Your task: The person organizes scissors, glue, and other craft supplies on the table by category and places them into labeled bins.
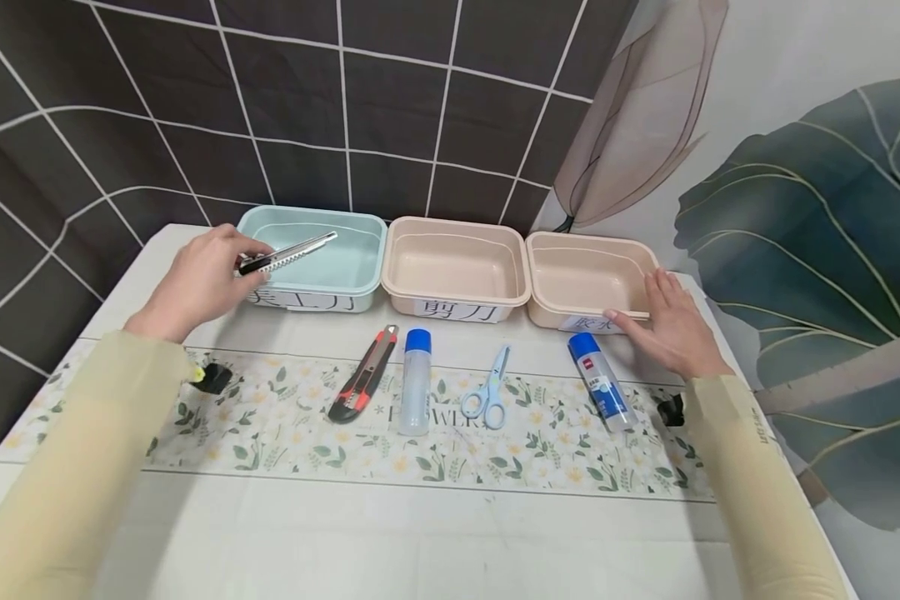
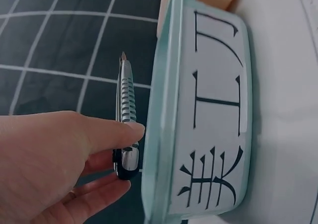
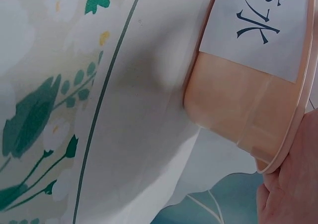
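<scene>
"What is the left hand doing?"

"It is pinching a silver utility knife between thumb and fingers, holding it just above the pale blue bin."

"And the right hand?"

"Its thumb is spreading away from straight fingers, and it is resting on the rightmost pink bin's rim."

"What is lying nearer on the desk?"

"A red-and-black cutter, scissors and two blue-capped bottles are lying there."

Right grip against peach bin
</scene>
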Tool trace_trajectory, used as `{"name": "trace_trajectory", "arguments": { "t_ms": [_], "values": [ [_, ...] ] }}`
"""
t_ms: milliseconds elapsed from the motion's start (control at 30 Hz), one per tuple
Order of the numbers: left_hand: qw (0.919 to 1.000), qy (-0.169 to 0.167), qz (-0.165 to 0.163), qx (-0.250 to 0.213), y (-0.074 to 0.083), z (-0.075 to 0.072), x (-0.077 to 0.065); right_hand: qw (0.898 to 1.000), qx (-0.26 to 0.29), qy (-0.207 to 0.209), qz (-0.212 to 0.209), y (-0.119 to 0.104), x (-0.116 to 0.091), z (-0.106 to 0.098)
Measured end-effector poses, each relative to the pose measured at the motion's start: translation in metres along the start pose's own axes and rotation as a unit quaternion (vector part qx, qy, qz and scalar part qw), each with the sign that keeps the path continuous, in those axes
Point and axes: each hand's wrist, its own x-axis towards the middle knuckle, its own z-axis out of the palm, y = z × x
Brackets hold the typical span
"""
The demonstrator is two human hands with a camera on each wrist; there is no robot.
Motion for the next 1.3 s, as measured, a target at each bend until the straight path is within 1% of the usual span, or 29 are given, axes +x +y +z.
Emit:
{"name": "trace_trajectory", "arguments": {
  "t_ms": [133, 333, 433, 600, 733, 800, 967, 1100, 1300],
  "values": [
    [0.9997, -0.026, -0.003, -0.002, -0.008, 0.006, 0.014, 1.000, 0.000, 0.000, -0.001, -0.002, 0.001, -0.001],
    [0.9977, -0.063, -0.017, -0.020, -0.020, 0.016, 0.028, 1.000, 0.002, -0.002, -0.004, -0.003, 0.001, -0.002],
    [0.9965, -0.076, -0.025, -0.026, -0.025, 0.020, 0.033, 1.000, 0.004, -0.006, -0.004, -0.003, 0.001, -0.001],
    [0.9952, -0.084, -0.043, -0.027, -0.029, 0.024, 0.038, 1.000, 0.002, -0.007, -0.002, -0.003, 0.000, -0.001],
    [0.9930, -0.088, -0.067, -0.043, -0.025, 0.023, 0.042, 1.000, 0.002, -0.007, 0.000, -0.004, -0.001, -0.001],
    [0.9926, -0.083, -0.072, -0.050, -0.023, 0.023, 0.044, 1.000, 0.001, -0.008, 0.000, -0.004, -0.001, -0.001],
    [0.9953, -0.065, -0.058, -0.041, -0.015, 0.020, 0.045, 1.000, 0.002, -0.005, -0.001, -0.004, -0.001, -0.002],
    [0.9963, -0.058, -0.052, -0.036, -0.007, 0.017, 0.044, 1.000, 0.001, -0.006, -0.001, -0.004, 0.000, -0.002],
    [0.9976, -0.040, -0.043, -0.036, 0.005, 0.011, 0.034, 1.000, 0.000, -0.005, 0.002, -0.004, 0.000, -0.002]
  ]
}}
